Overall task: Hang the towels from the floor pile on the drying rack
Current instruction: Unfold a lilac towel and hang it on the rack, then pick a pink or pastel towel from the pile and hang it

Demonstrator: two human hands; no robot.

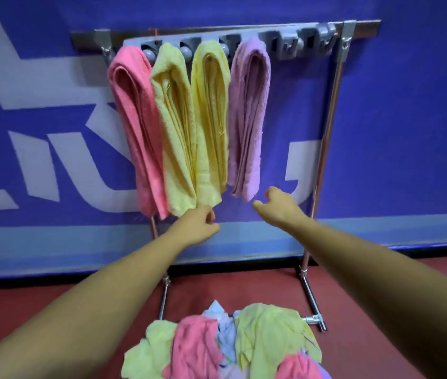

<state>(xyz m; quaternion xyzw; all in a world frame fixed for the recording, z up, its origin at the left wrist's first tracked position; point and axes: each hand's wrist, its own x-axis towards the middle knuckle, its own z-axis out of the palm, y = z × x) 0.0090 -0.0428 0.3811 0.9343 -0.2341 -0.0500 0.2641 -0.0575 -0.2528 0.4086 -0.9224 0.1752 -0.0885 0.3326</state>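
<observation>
The left hand (197, 224) is loosely curled and empty, just under the yellow towel's (211, 119) hem at the middle of the rack (334, 105). The right hand (278, 207), also loosely curled and empty, is just beside the purple towel's (249, 119) lower edge. A pink towel (134, 119) and a lime towel (174, 127) fill the rack's left end. Open hooks (307, 43) line its right end. The pile (244, 343) lies on the floor (380, 296) between the rack's feet.

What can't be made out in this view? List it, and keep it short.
- Floor pile: cut off by the bottom edge of the head view, so the towels cannot be counted.
- Rack's left post: mostly hidden behind the pink towel and the left forearm.
- How the grey clip bar holds the hung towels: covered by the towels.
- Left hand and right hand: their backs face the camera, so any grip is unclear.
</observation>
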